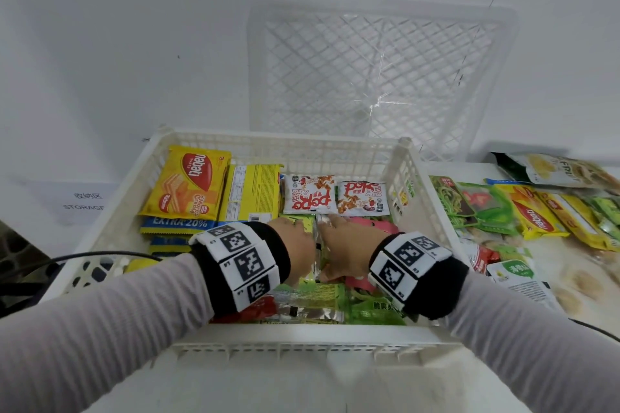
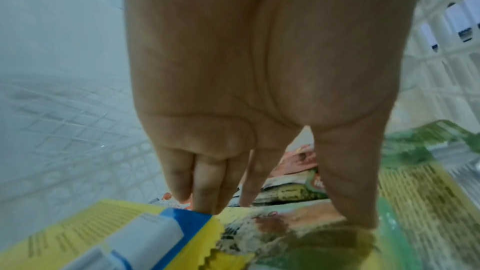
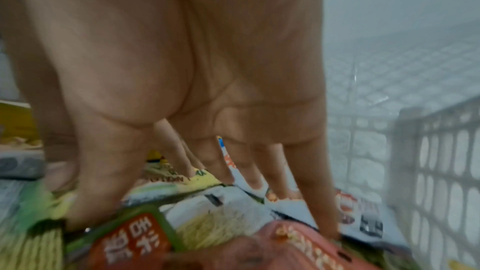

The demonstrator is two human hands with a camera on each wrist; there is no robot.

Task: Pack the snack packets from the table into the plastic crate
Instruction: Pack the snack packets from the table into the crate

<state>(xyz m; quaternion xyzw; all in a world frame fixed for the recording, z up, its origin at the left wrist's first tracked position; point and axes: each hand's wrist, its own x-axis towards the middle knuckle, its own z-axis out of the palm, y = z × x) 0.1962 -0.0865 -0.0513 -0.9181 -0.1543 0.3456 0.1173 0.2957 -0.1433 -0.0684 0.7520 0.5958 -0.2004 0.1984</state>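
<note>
The white plastic crate sits in front of me, partly filled with snack packets. Both my hands are inside it, side by side over the middle. My left hand presses straight fingers and thumb onto a green-yellow packet beside a yellow-blue packet. With spread, straight fingers my right hand presses on a red-and-green packet and a pink one. A yellow wafer packet and two white-red packets lie at the crate's far side. More packets lie on the table to the right.
A second white lattice crate leans upright against the wall behind. A paper label lies left of the crate, and a black cable runs along the left side. The crate's right wall stands close to my right hand.
</note>
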